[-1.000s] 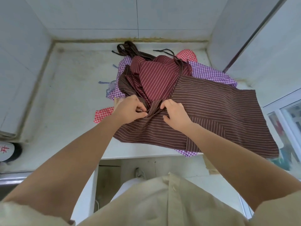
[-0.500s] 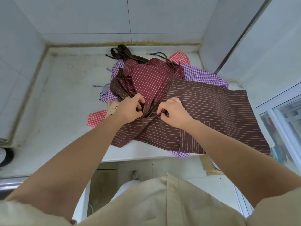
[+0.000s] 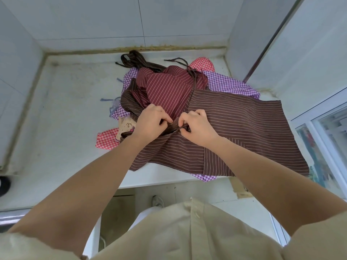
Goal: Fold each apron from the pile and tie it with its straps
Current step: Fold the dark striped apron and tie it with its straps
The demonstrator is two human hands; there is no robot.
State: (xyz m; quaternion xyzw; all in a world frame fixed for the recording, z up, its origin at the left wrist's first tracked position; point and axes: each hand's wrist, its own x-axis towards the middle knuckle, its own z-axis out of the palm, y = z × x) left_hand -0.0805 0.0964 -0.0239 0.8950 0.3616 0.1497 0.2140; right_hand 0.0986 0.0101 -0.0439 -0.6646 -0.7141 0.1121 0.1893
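The brown striped apron [image 3: 244, 128] lies spread on top of the other aprons, on the near right part of the surface [image 3: 65, 109]; its near edge hangs a little over the rim. Both hands meet at its gathered left part. The left hand [image 3: 152, 121] has a curled grip that pinches the bunched brown cloth. The right hand [image 3: 197, 126], just beside it, pinches a narrow fold of the same cloth (a strap or a hem, I cannot tell). Farther lies a maroon striped apron [image 3: 169, 89], with a purple checked apron [image 3: 231, 84] beneath and a red checked apron [image 3: 106, 137] at the left.
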